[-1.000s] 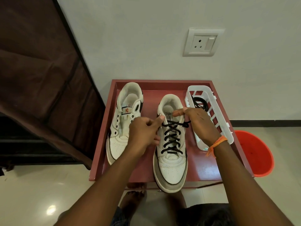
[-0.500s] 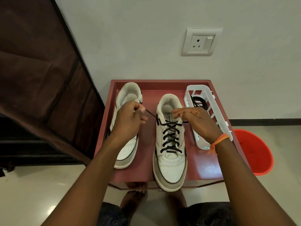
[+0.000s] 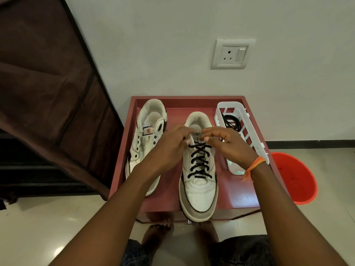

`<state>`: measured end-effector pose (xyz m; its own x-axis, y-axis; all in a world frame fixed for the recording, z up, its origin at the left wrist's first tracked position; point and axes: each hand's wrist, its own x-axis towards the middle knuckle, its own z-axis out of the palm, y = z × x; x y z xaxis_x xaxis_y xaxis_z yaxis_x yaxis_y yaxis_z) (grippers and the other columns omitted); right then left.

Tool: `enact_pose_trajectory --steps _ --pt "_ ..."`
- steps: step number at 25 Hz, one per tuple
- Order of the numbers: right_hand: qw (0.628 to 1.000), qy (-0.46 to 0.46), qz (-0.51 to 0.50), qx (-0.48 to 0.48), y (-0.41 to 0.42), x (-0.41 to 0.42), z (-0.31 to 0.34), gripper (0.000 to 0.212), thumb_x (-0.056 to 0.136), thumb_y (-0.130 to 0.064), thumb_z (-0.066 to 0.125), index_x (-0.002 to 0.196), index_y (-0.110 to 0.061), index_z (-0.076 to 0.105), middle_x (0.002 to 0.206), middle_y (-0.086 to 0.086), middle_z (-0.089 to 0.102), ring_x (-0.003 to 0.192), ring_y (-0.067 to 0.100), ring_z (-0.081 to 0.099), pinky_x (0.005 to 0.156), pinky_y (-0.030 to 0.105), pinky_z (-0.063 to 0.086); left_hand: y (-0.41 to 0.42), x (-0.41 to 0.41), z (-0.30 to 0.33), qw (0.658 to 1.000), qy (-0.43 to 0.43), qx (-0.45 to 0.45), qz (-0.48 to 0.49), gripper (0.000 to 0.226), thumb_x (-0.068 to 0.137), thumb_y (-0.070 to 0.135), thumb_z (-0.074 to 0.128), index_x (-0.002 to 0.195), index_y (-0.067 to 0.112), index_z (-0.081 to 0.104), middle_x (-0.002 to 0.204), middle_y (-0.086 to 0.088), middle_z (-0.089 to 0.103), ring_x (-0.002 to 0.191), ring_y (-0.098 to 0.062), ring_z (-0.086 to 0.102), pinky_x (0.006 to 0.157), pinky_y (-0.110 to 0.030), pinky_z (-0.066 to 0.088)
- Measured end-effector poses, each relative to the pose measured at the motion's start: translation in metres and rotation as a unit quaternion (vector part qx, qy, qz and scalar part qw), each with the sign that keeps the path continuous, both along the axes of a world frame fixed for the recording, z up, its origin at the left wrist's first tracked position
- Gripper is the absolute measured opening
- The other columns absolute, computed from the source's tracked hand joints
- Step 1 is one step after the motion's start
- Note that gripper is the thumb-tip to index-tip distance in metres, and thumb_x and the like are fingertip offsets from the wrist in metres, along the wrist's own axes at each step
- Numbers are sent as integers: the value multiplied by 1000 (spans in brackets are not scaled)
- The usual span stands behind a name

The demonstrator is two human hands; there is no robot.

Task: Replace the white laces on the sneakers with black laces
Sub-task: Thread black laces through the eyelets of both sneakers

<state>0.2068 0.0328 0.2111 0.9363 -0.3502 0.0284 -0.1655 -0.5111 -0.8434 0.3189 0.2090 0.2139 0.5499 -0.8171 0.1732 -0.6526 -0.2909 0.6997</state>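
Observation:
Two white sneakers stand on a red tray table (image 3: 240, 194). The right sneaker (image 3: 199, 192) carries a black lace (image 3: 199, 162) crossed through its eyelets up to the tongue. The left sneaker (image 3: 148, 120) shows bare eyelets and no lace. My left hand (image 3: 169, 146) and my right hand (image 3: 228, 144) meet at the top of the right sneaker's tongue. Each pinches the black lace by the top eyelets, where my fingers hide its ends. A second black lace (image 3: 230, 121) lies coiled in a white basket (image 3: 251, 141) on the tray's right side.
An orange bucket (image 3: 294, 179) stands on the floor right of the tray. A brown fabric wardrobe (image 3: 48, 83) fills the left. A wall socket (image 3: 231, 54) sits above the tray. My bare feet (image 3: 159, 233) are below the tray's front edge.
My left hand, which had pulled the lace end out to the left over the left sneaker, has come back to the right sneaker's tongue. The right hand stayed near the top eyelets.

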Motion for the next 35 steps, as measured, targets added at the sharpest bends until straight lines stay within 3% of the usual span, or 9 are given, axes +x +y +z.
enact_pose_trajectory --steps 5,10,15,19,21,23,27,30,35 --pt "998 -2 -2 -62 -2 -4 0 15 92 -19 64 104 -14 72 117 -7 64 111 8 58 93 18 43 2 14 0 997 -45 2 58 13 91 10 64 88 9 76 77 2 71 71 -14 64 71 -32 50" --pt "993 30 -41 -110 -11 -10 10 45 78 -25 80 120 -19 65 112 -4 56 76 5 61 73 17 46 8 8 4 997 42 44 50 14 91 22 68 84 15 79 71 0 71 59 -5 56 67 -26 45" --pt "976 47 -29 -209 -12 -13 21 9 85 -6 70 91 -8 77 89 5 74 76 10 62 67 10 39 2 6 7 994 -5 48 100 28 91 17 64 69 0 71 64 -10 68 63 -24 61 66 -32 45" --pt "976 48 -50 -205 -12 -20 30 8 86 -4 68 88 -7 76 83 0 70 70 4 56 64 3 36 7 12 7 992 -51 33 115 42 87 8 62 50 0 44 48 -17 41 46 -22 37 53 -26 38" --pt "978 40 -53 -197 -11 -22 32 8 86 -5 69 88 -7 76 82 -1 70 70 1 55 65 0 36 7 12 10 990 -50 39 122 44 87 7 62 50 1 41 47 -11 36 46 -14 33 53 -20 34" --pt "979 48 -48 -192 -10 -23 33 6 86 -8 69 87 -7 76 83 1 72 73 10 60 66 4 40 8 11 12 990 -21 59 128 38 89 12 64 53 2 54 51 -10 53 50 -16 46 57 -27 41" --pt "991 31 -61 -113 -10 -31 47 6 85 -14 72 81 -11 76 75 14 70 74 31 64 72 41 54 20 7 42 978 149 75 123 25 90 26 70 79 4 74 79 -6 74 60 -9 58 58 -20 45" --pt "997 -32 -66 -5 0 -36 74 8 87 -10 70 90 -13 77 77 10 73 72 19 67 72 34 55 30 0 76 963 251 2 95 15 90 24 70 88 11 76 51 15 59 42 2 43 46 -10 34" --pt "987 -110 -23 116 29 -24 112 16 87 -4 68 102 -2 73 88 13 74 75 19 67 72 22 54 10 -12 105 947 302 -96 61 21 84 7 75 104 0 73 64 4 66 49 2 52 51 -11 41"
